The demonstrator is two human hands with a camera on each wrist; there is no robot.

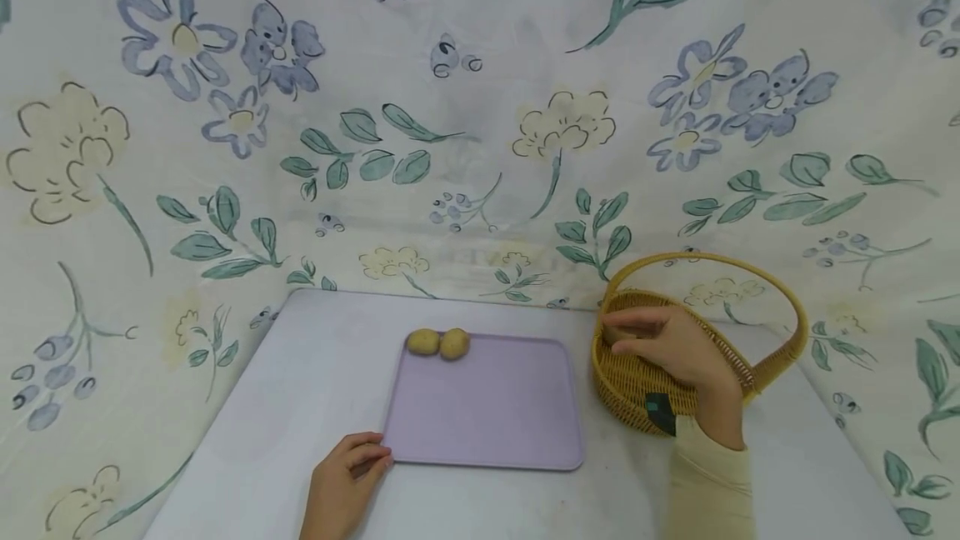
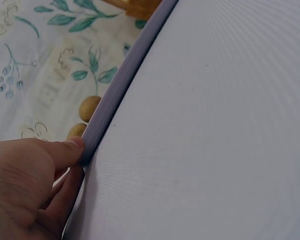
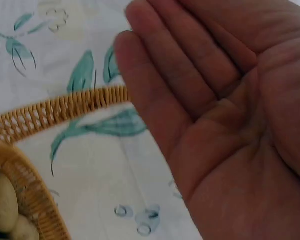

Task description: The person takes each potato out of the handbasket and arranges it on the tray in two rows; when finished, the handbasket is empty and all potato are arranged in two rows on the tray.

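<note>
Basket: between two and three o'clock of the tray; the right hand hides part of its inside.
Tray: flat; best braced lightly so it won't slide.
Right hand: above the basket, fingers loosely straight, palm bare; fingertip contact below, cannot tell. Probably best to grasp one at a time.
Left hand: pinches the tray's rim at eight o'clock.
Potatoes: two at the tray's eleven o'clock; more in the basket, count unclear.
</note>
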